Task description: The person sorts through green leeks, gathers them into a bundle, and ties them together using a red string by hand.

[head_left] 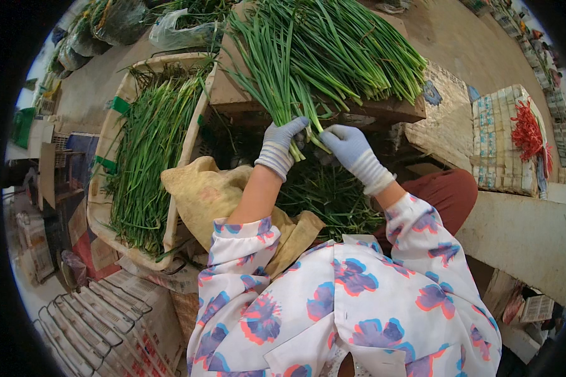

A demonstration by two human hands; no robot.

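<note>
My left hand [283, 143], in a pale blue-grey knit glove, is closed around the lower ends of a bunch of long green chive-like stalks [271, 75] that fan up and away from me. My right hand [349, 147], gloved the same way, pinches a few stalks at the base of that same bunch, just right of the left hand. The bunch rests against a larger heap of the same greens [352, 44] lying on a brown cardboard box [383, 110] in front of me. More loose greens [330, 195] lie below my hands.
A pale tray [107, 151] full of green stalks stands at my left, with a tan cloth [201, 191] beside it. Bundles of red bands [527, 132] lie on a stacked block at the right. Plastic bags of greens [116, 22] sit at the back left.
</note>
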